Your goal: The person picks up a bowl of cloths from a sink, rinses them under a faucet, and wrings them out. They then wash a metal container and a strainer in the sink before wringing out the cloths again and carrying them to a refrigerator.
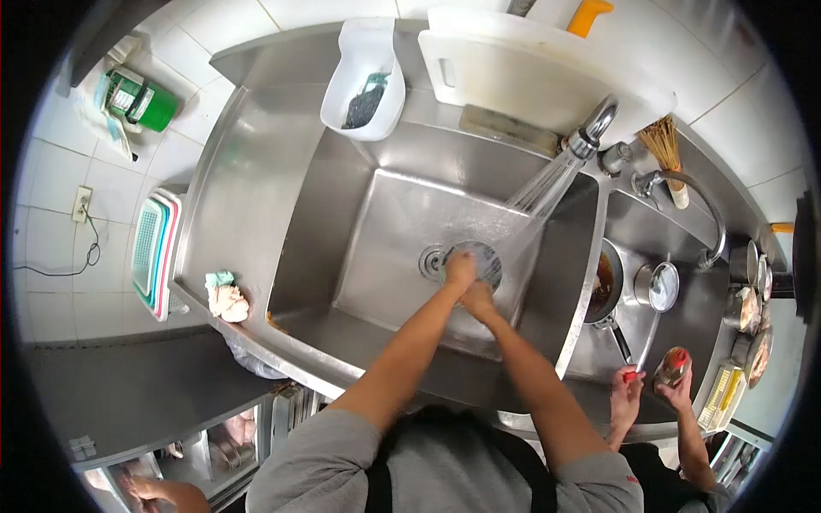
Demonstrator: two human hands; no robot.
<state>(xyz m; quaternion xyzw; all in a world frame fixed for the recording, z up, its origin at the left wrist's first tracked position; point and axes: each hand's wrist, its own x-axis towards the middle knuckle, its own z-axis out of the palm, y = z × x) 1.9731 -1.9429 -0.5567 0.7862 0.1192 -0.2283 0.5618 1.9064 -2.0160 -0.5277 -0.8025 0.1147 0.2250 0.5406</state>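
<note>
Lying over the drain at the bottom of the steel sink (359,162), a round strainer lid (483,259) is pressed by the left hand (460,268), whose fingers are curled onto its near edge. The right hand (478,299) is held just beside and below the left one, touching it; whether it is clenched or grasping anything cannot be told. A fan of water is thrown from the tap (592,126) down onto the strainer lid and the hands. On the back rim of the sink a white tub (376,51) with a dark scourer inside is set, and beside it a white cutting board (530,81) is leaned against the tiled wall. A crumpled cloth (226,297) is left on the left tabletop, near the sink's edge, with stacked coloured trays (154,252) further left. In the smaller basin to the right a dark pan (604,286) and a ladle (660,289) are seen. At the lower right, another person's hands (629,389) are kept apart from these, one of them closed on a bottle (672,366)
</note>
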